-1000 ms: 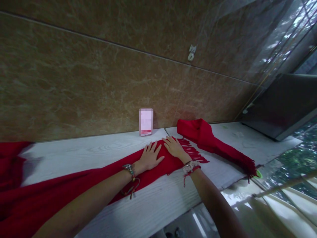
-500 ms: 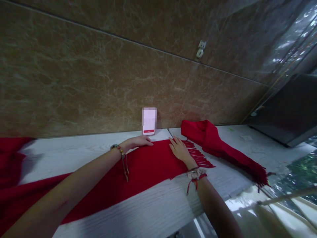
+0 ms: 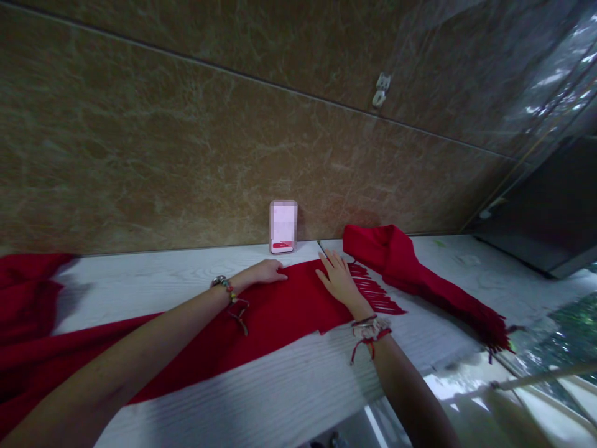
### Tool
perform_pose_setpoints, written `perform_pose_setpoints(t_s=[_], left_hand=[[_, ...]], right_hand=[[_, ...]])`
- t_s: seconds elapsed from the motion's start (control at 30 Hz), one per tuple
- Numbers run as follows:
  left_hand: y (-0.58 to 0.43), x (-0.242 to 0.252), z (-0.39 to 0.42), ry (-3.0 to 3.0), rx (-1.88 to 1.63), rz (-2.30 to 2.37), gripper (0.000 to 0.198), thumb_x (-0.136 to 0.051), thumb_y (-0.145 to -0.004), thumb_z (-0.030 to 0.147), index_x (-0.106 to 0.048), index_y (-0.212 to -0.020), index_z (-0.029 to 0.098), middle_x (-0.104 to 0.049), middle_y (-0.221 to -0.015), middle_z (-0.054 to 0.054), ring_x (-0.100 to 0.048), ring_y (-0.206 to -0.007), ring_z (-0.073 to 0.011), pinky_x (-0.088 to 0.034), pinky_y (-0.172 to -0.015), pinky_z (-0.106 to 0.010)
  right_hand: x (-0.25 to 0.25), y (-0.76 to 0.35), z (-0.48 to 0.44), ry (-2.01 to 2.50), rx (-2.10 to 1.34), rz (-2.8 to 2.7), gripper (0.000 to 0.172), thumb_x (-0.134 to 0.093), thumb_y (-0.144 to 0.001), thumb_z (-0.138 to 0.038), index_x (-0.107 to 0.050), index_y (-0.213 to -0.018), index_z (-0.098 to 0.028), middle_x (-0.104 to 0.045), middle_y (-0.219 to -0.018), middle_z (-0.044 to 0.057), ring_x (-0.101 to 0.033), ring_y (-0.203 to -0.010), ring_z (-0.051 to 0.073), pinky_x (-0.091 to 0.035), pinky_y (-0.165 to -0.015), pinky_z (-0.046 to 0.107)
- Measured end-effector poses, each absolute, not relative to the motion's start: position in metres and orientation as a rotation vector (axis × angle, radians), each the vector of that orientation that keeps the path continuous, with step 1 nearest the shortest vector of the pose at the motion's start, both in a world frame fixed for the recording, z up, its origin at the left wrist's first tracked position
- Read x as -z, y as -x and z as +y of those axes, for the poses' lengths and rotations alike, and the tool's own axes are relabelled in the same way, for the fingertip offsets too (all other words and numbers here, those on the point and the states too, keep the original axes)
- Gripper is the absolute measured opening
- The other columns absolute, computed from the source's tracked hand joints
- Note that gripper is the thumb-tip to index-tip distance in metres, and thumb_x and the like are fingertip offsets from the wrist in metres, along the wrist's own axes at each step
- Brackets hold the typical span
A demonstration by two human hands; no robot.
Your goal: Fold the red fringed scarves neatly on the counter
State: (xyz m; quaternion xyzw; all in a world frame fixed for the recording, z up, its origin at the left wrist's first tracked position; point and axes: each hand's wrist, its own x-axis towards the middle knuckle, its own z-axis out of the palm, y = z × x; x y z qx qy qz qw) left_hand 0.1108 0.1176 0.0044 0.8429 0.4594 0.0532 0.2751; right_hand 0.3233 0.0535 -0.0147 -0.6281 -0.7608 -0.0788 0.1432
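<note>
A red scarf (image 3: 289, 305) with fringe at its right end lies spread along the white wood-grain surface. At its far edge, my left hand (image 3: 265, 272) has its fingers curled over the cloth with the thumb on top, closed on that edge. My right hand (image 3: 339, 283) lies flat on the scarf near the fringe (image 3: 375, 289), fingers spread. A small step shows in the near edge of the cloth, left of my right wrist. On the left, the scarf runs under my left forearm and out of view.
A phone (image 3: 283, 227) with a lit screen leans on the brown marbled wall (image 3: 186, 155). Another red fringed piece (image 3: 405, 264), folded over, lies to the right. Bunched red cloth (image 3: 28, 292) sits at far left. A dark box-like object (image 3: 550, 205) stands at far right.
My left hand's fingers have curled in at the scarf's far edge, where they lay straighter before. My right hand stays flat in place, with its fingers spread a little more. The view has shifted slightly.
</note>
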Motion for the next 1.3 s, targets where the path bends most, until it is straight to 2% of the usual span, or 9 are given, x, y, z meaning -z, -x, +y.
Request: perform_pose_setpoints(t_s=[0.2, 0.3, 0.47, 0.67, 0.87, 1.0, 1.13, 1.2, 1.3], left_hand=[[-0.087, -0.024, 0.112, -2.181, 0.022, 1.126, 0.041, -0.056, -0.064, 0.05, -0.065, -0.085, 0.015, -0.068, -0.088, -0.006, -0.058, -0.075, -0.0181, -0.042, -0.064, -0.023], [-0.06, -0.034, 0.104, -2.038, 0.161, 1.018, 0.045, -0.063, -0.056, 0.047, -0.065, -0.089, 0.017, -0.068, -0.092, -0.005, -0.058, -0.08, -0.019, -0.043, -0.067, -0.024], [-0.003, -0.055, 0.092, -1.909, 0.115, 1.146, 0.048, -0.064, -0.055, 0.046, -0.062, -0.095, 0.019, -0.063, -0.105, -0.004, -0.056, -0.093, -0.0192, -0.043, -0.074, -0.022], [0.034, -0.059, 0.076, -2.186, 0.258, 1.441, 0.042, -0.055, -0.067, 0.04, -0.058, -0.1, 0.015, -0.064, -0.091, -0.006, -0.057, -0.084, -0.0209, -0.044, -0.07, -0.025], [0.07, -0.05, 0.027, -2.447, 0.145, 1.623, 0.054, -0.043, -0.081, 0.037, -0.039, -0.127, 0.008, -0.045, -0.127, -0.014, -0.045, -0.111, -0.0219, -0.03, -0.095, -0.027], [0.12, -0.057, -0.014, -2.379, 0.324, 1.631, 0.075, -0.058, -0.069, 0.043, -0.032, -0.133, 0.013, -0.039, -0.134, -0.015, -0.039, -0.119, -0.0268, -0.029, -0.097, -0.032], [0.163, -0.059, -0.051, -2.31, 0.414, 1.692, 0.089, -0.068, -0.058, 0.032, -0.027, -0.136, 0.018, -0.034, -0.138, -0.013, -0.035, -0.121, -0.0293, -0.029, -0.098, -0.035], [0.176, -0.057, -0.063, -2.337, 0.378, 1.676, 0.081, -0.064, -0.061, 0.025, -0.03, -0.135, 0.02, -0.033, -0.139, -0.011, -0.037, -0.121, -0.0266, -0.03, -0.099, -0.033], [0.187, -0.059, -0.069, -2.452, 0.284, 1.636, 0.052, -0.052, -0.069, 0.015, -0.051, -0.12, 0.019, -0.039, -0.135, -0.008, -0.039, -0.12, -0.0223, -0.028, -0.1, -0.029]], right_hand=[[0.014, -0.322, 0.045, 1.763, 0.006, -2.476, 0.053, -0.029, -0.088, -0.047, -0.032, -0.134, -0.022, -0.031, -0.141, 0.008, -0.022, -0.13, 0.027, -0.018, -0.103, 0.053], [0.015, -0.324, 0.046, 1.791, -0.025, -2.483, 0.057, -0.029, -0.086, -0.051, -0.029, -0.136, -0.023, -0.028, -0.142, 0.008, -0.019, -0.131, 0.028, -0.018, -0.103, 0.052], [0.016, -0.323, 0.047, 1.797, -0.002, -2.467, 0.057, -0.031, -0.086, -0.051, -0.029, -0.136, -0.023, -0.027, -0.143, 0.008, -0.019, -0.131, 0.031, -0.018, -0.102, 0.054], [0.016, -0.322, 0.047, 1.771, 0.076, -2.449, 0.053, -0.038, -0.086, -0.043, -0.036, -0.133, -0.018, -0.034, -0.139, 0.011, -0.025, -0.128, 0.031, -0.022, -0.101, 0.053], [0.009, -0.303, 0.043, 1.424, 0.267, -2.508, 0.04, -0.042, -0.084, -0.03, -0.05, -0.121, -0.018, -0.045, -0.131, 0.011, -0.029, -0.127, 0.028, -0.021, -0.102, 0.053], [-0.003, -0.253, 0.035, 1.149, 0.121, -2.682, 0.042, -0.042, -0.086, -0.034, -0.046, -0.125, -0.019, -0.043, -0.133, 0.01, -0.03, -0.127, 0.025, -0.024, -0.103, 0.048], [-0.004, -0.205, 0.03, 0.996, -0.059, -2.838, 0.053, -0.042, -0.085, -0.044, -0.035, -0.133, -0.023, -0.034, -0.139, 0.008, -0.024, -0.13, 0.026, -0.022, -0.103, 0.05], [0.002, -0.193, 0.031, 1.007, -0.138, -2.869, 0.054, -0.04, -0.085, -0.045, -0.032, -0.134, -0.025, -0.033, -0.14, 0.007, -0.022, -0.13, 0.026, -0.02, -0.103, 0.052], [0.011, -0.191, 0.033, 1.061, -0.208, -2.877, 0.05, -0.037, -0.087, -0.043, -0.034, -0.133, -0.025, -0.032, -0.141, 0.007, -0.023, -0.13, 0.025, -0.018, -0.104, 0.052]])
